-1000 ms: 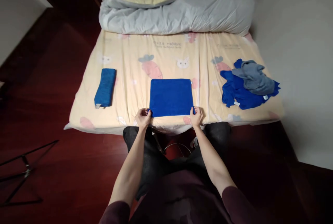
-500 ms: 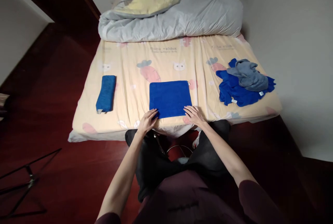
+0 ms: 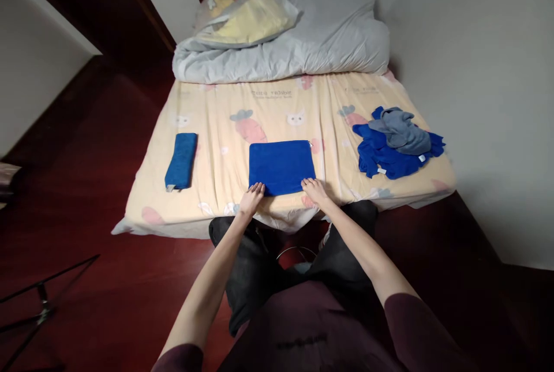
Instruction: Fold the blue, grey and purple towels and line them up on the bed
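Observation:
A blue towel point(image 3: 281, 165) lies flat and folded into a rectangle near the front edge of the bed point(image 3: 225, 124). My left hand point(image 3: 251, 199) rests flat at its near left corner, fingers spread on the edge. My right hand point(image 3: 315, 190) rests flat at its near right corner in the same way. Neither hand grips the cloth. A folded blue towel point(image 3: 181, 160) lies on the left side of the bed. A loose heap of blue towels point(image 3: 389, 156) with a grey cloth point(image 3: 400, 132) on top sits at the right.
A grey duvet point(image 3: 303, 43) and a yellow pillow point(image 3: 251, 17) are bunched at the head of the bed. A white wall runs along the right. Dark red floor surrounds the bed; a black metal stand point(image 3: 41, 303) lies at the lower left.
My hands let go of the towel's near corners and now lie flat on its near edge. The view has tilted up, showing more of the bed's head.

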The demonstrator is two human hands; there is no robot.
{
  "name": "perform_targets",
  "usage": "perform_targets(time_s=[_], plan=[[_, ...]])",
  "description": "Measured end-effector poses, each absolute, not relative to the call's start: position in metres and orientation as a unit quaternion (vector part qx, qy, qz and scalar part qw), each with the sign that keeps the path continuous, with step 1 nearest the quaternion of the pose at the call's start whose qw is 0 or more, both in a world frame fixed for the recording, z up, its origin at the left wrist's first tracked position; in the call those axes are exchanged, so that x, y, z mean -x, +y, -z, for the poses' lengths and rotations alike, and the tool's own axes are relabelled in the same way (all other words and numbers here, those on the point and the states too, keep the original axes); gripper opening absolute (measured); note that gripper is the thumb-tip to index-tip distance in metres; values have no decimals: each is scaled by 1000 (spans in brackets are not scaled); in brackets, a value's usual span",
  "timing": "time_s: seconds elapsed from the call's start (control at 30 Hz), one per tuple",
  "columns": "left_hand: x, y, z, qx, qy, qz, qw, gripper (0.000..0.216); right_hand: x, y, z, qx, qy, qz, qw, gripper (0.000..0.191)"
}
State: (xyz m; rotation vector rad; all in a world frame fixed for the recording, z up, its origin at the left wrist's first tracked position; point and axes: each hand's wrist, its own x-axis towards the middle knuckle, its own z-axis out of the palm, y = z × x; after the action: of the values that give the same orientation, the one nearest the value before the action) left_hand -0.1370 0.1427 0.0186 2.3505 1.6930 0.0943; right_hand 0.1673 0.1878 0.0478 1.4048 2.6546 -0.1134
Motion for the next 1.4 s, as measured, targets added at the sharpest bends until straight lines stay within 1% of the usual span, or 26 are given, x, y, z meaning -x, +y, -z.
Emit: perform_targets(time_s=[0.1, 0.17, 0.23, 0.3, 0.4, 0.47, 0.5, 0.57, 0.63, 0.77, 0.93, 1.13, 1.4], plan=[[146, 130, -25, -806, 574, -48, 138, 59, -175, 181, -56, -461, 882, 71, 67, 42], [156, 113, -24, -805, 566, -91, 154, 62, -188, 173, -55, -447, 887, 109, 31, 40], [165, 98, -20, -791, 566, -150, 181, 63, -202, 164, -50, -440, 884, 157, -22, 39], [170, 88, -16, -764, 567, -208, 226, 60, -212, 157, -42, -446, 868, 203, -77, 42], [173, 88, -15, -699, 584, -288, 295, 48, -217, 156, -34, -475, 820, 273, -165, 46], [173, 95, -16, -636, 612, -342, 322, 40, -214, 159, -30, -499, 768, 324, -236, 40], [173, 99, -15, -604, 627, -364, 332, 39, -212, 161, -27, -511, 739, 347, -270, 35], [170, 105, -14, -553, 648, -393, 346, 44, -207, 165, -22, -538, 680, 377, -325, 27], [166, 108, -11, -534, 655, -407, 348, 47, -202, 167, -16, -566, 634, 389, -356, 31], [157, 110, -7, -548, 667, -400, 308, 40, -194, 163, -7, -597, 615, 349, -378, 38], [162, 107, -8, -573, 691, -359, 256, 35, -196, 152, -7, -604, 677, 266, -327, 34], [166, 98, 0, -576, 712, -325, 236, 34, -209, 149, -3, -618, 670, 269, -311, 34], [163, 89, -4, -543, 710, -376, 244, 39, -206, 144, -4, -635, 654, 275, -306, 45]])
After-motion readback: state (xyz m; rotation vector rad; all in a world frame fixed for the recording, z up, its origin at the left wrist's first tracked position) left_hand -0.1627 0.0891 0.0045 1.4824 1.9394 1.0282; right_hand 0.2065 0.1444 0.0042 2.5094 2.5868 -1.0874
